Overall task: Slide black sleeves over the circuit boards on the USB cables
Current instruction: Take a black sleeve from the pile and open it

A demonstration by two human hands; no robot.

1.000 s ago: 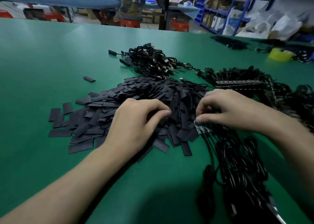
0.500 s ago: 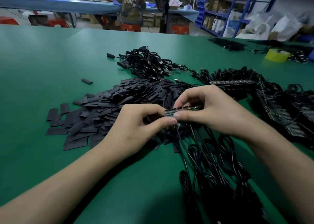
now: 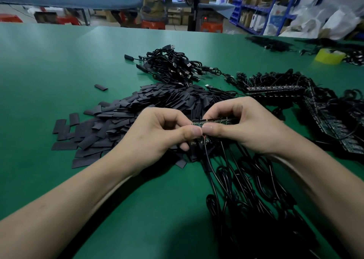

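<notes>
You pinch a strip of small green circuit boards (image 3: 214, 121) over a heap of flat black sleeves (image 3: 137, 109).
Your left hand (image 3: 157, 134) and right hand (image 3: 242, 129) grip it, thumbs meeting mid-strip, above the heap's near edge. Its thin black cables (image 3: 246, 180) hang into a tangle; a snag could tear a solder joint as you pull. The green table (image 3: 59, 71) is open leftward, crowded with cables rightward.

On my feed both forearms are bare to the near edge; left hand (image 3: 155, 132) and right hand (image 3: 248, 129) are bare too, thumbnails short and plain.
</notes>
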